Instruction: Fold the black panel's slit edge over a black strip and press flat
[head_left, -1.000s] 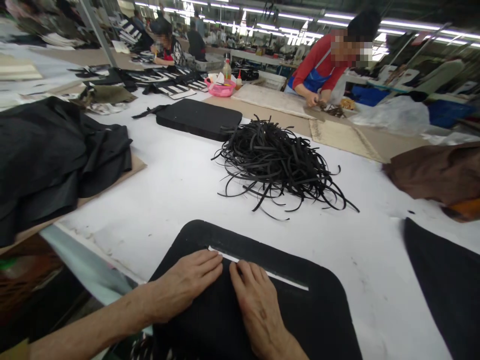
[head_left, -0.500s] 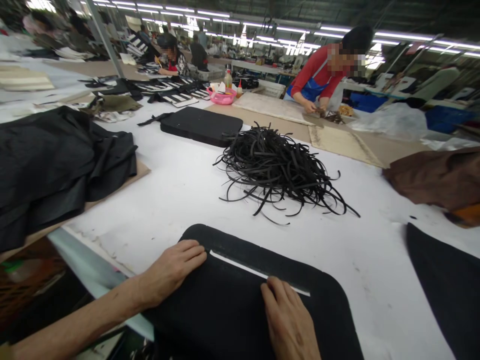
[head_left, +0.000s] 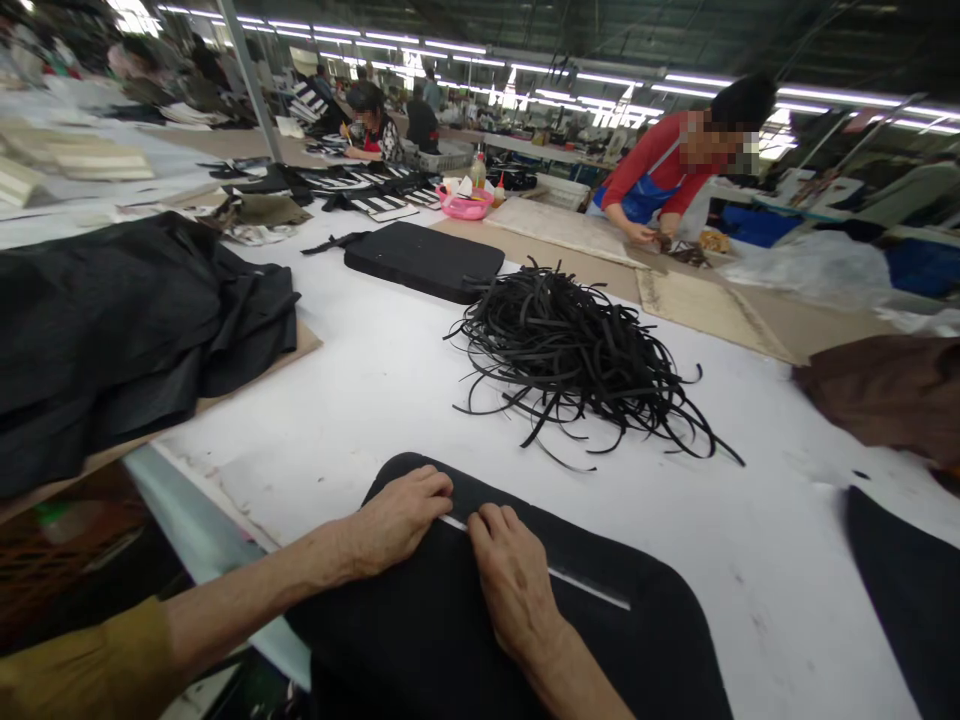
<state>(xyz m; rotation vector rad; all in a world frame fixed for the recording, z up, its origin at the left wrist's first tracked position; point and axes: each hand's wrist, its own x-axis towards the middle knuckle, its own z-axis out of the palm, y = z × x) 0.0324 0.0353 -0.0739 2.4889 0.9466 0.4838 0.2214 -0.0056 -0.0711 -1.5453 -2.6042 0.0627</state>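
A black fabric panel (head_left: 660, 600) with rounded corners lies at the near edge of the table. Across it runs a narrow white line (head_left: 589, 588); whether it is a strip or a slot I cannot tell. My left hand (head_left: 409, 515) is closed at the line's left end, its fingers bent and pinching the panel. Close beside it, my right hand (head_left: 517, 575) has thumb and fingertips pressed together on the fabric along the line, covering part of it. What lies under the fingertips is hidden.
Beyond the panel sits a tangled heap of black strips (head_left: 577, 350), with a stack of black panels (head_left: 424, 258) behind. Black cloth (head_left: 135, 340) covers the left side; another black piece (head_left: 907, 590) lies at right. Across the table, a co-worker in red (head_left: 660, 165) handles small pieces.
My right hand has slid left along the white line, close to my left hand, uncovering more of its right part. My left hand has shifted slightly right onto the line's end.
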